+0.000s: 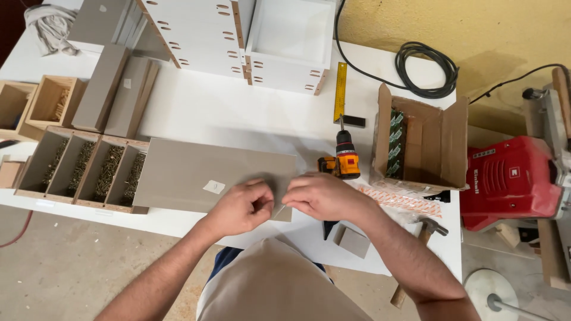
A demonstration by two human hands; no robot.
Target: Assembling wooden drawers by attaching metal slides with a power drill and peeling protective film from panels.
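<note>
A grey rectangular panel (pixel 196 172) lies flat on the white worktable (pixel 226 107), with a small white sticker (pixel 213 187) on it. My left hand (pixel 241 207) and my right hand (pixel 321 195) meet at the panel's near right corner, fingers pinched together on its edge. Whether they hold something small between them is hidden. An orange and black cordless drill (pixel 343 159) lies just beyond my right hand.
A wooden tray of screws (pixel 83 169) sits left of the panel. White drawer boxes (pixel 250 35) stand at the back. An open cardboard box (pixel 416 145), a yellow square (pixel 340 92), a hammer (pixel 425 229), a small grey block (pixel 352 241) and a red machine (pixel 511 181) lie to the right.
</note>
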